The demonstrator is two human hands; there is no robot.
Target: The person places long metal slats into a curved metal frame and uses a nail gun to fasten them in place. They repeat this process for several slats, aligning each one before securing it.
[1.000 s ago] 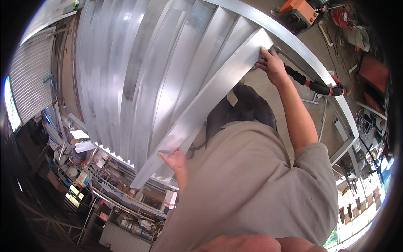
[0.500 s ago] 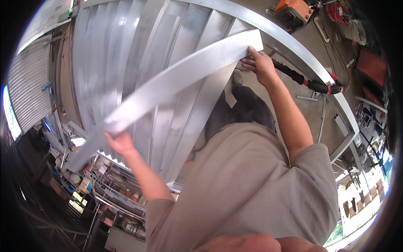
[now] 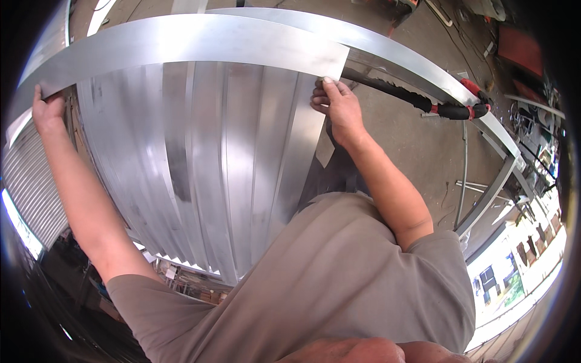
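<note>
A long, flat, silvery metal slat (image 3: 181, 39) stretches across the upper part of the view, bowed by the lens. Its lower edge is gripped by my left hand (image 3: 49, 112) near the far left, some fingers hidden behind it. At the slat's right end my right hand (image 3: 342, 112) pinches the lower corner, thumb on the face. Below it lies a row of overlapping metal slats (image 3: 206, 139), side by side. Beyond the held slat, a metal frame rail (image 3: 387, 48) curves to the right.
A black padded bar (image 3: 393, 91) with red fittings reaches from behind my right hand to the frame rail. Thin metal strips (image 3: 478, 184) lie on the concrete floor at right. A corrugated sheet (image 3: 36, 181) stands at far left. A red object (image 3: 526, 51) sits at upper right.
The slat has swung from a diagonal to lie across the top, its left end moving up and away. My left hand has gone far up and left with it; my right hand shifted slightly left.
</note>
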